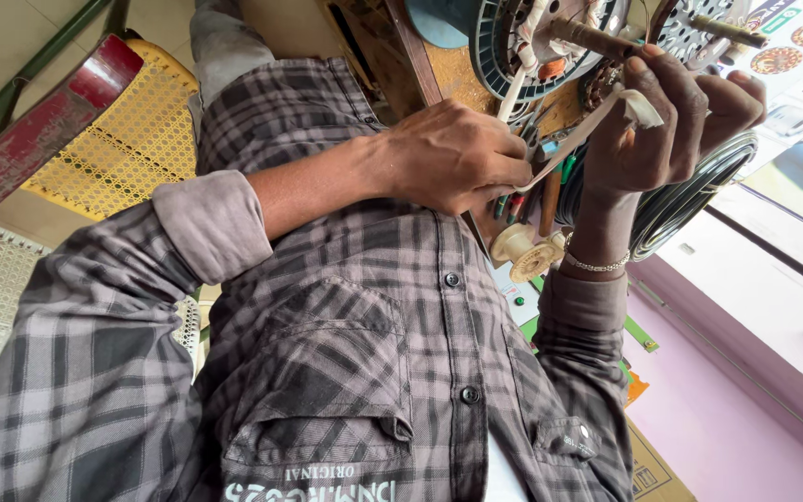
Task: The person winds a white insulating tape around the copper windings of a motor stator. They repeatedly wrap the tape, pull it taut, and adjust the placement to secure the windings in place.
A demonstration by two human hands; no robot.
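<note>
I see a narrow off-white paper strip (576, 141) stretched taut between the two hands, running from about eight o'clock up to two o'clock across the upper middle of the view. The hand at the lower end (453, 156), which I take for the left hand though the odd camera angle leaves me unsure, is closed in a fist with its fingertips pinched on the strip's end. The hand at the upper end (664, 121), which I take for the right hand, is curled shut on the strip's folded end near its thumb; it wears a silver chain bracelet (595, 265) at the wrist.

Just behind the hands, at twelve o'clock, sits a round motor stator with white windings and a brown shaft (550, 42). A black ring-shaped coil (690, 200) lies at three o'clock of the upper hand. Below the strip, at six o'clock, cream plastic spools (527, 253) and a few coloured tool handles (513, 206) rest on the wooden desk (457, 74).

A grey checked shirt (346, 353) fills the lower frame. At ten o'clock stands a yellow mesh chair (127, 139).
</note>
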